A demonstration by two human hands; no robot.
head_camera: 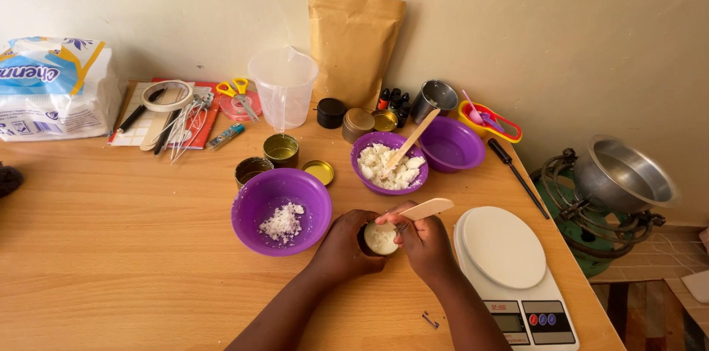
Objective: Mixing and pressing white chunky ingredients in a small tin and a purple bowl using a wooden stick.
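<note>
At the far left of the tabletop [111, 248] I see a white plastic pack [55, 89], then a roll of tape [167, 95] and yellow scissors [235, 89] on some papers. A clear measuring jug [283, 87] stands empty by the wall. In front of it sit two small open tins [281, 149], one nearer me [252, 170], with a gold lid [318, 171] beside them. The large purple bowl [255, 207] holds a small heap of white flakes [283, 222]. Just right of it, my left hand [346, 244] is wrapped around a small round tin [381, 239] filled with white wax, gripping its side. My right hand [424, 244] is closed on a wooden stick [426, 208], pressing its end into the tin. Behind them, a second purple bowl [365, 146] holds white chunks with another stick [410, 139] leaning in it; a third purple bowl [452, 144] looks empty. A brown pouch [353, 45] leans on the wall. A white kitchen scale [505, 248] lies at the right.
</note>
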